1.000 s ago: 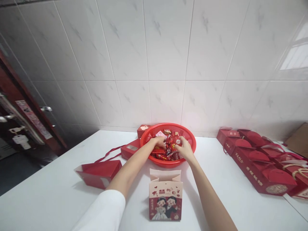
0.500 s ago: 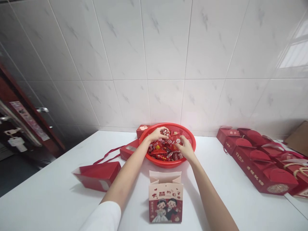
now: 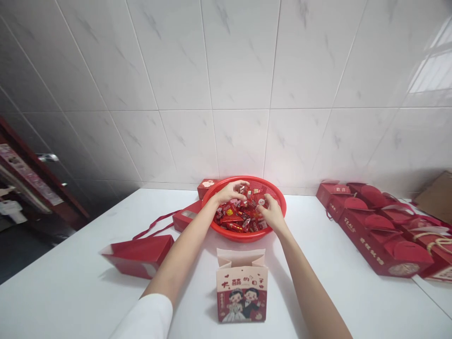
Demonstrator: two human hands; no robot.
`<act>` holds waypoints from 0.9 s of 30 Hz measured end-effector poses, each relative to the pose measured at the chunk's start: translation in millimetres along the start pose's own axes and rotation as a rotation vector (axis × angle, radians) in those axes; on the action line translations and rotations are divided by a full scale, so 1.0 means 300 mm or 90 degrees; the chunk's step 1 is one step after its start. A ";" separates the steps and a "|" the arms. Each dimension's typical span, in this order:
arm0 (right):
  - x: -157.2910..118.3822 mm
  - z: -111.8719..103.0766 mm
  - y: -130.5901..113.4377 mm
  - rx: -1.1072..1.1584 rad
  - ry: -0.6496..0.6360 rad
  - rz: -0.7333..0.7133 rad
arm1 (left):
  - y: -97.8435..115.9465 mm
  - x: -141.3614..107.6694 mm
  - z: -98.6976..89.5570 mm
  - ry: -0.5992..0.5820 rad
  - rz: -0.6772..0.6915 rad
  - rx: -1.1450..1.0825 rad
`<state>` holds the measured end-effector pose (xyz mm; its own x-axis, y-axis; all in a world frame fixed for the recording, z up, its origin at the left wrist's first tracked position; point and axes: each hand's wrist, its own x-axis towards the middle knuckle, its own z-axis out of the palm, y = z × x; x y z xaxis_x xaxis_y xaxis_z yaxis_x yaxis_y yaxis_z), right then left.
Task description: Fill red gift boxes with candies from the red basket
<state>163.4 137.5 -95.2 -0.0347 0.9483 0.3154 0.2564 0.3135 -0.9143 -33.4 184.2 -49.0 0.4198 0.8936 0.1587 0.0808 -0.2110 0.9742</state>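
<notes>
Head camera's showing both of my hands working inside the red basket (image 3: 243, 237), where the wrapped sweets (image 3: 231, 220) are lying heaped. My left hand (image 3: 230, 192) is sitting half-curled round a few of them, and I'm not able to tell whether it's actually gripping. My right hand (image 3: 272, 212) is resting thumb and fingers against a red packet (image 3: 260, 198); whether it's pinching, I can't tell either. Trouble's lurking, I'm reckoning: slick wrappers could be slipping through a loose hold, and an overfull scoop could be shedding sweets across the rim onto the white surface (image 3: 197, 306). The printed box (image 3: 242, 296) is standing between my forearms, so a careless elbow could be toppling it. My left forearm's also passing close by the red carton (image 3: 141, 254); drifting wide could be shoving that.
</notes>
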 end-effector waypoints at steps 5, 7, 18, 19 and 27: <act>0.001 0.002 -0.004 0.007 -0.001 -0.004 | 0.001 0.000 -0.003 0.027 -0.004 -0.079; 0.004 0.004 0.003 0.000 0.002 0.012 | -0.004 0.002 -0.004 0.014 -0.008 -0.063; -0.001 -0.009 -0.032 0.170 -0.044 0.062 | -0.019 0.013 0.014 -0.086 -0.024 -0.011; -0.005 -0.012 -0.043 0.191 -0.050 0.071 | -0.022 0.013 0.018 -0.106 -0.036 -0.009; -0.013 -0.018 -0.074 0.233 -0.034 0.081 | -0.024 0.020 0.045 -0.098 -0.056 0.178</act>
<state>162.9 126.5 -74.8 -0.0774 0.9791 0.1882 -0.0993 0.1802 -0.9786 -19.4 185.6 -57.3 0.5307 0.8471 0.0295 0.3584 -0.2558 0.8978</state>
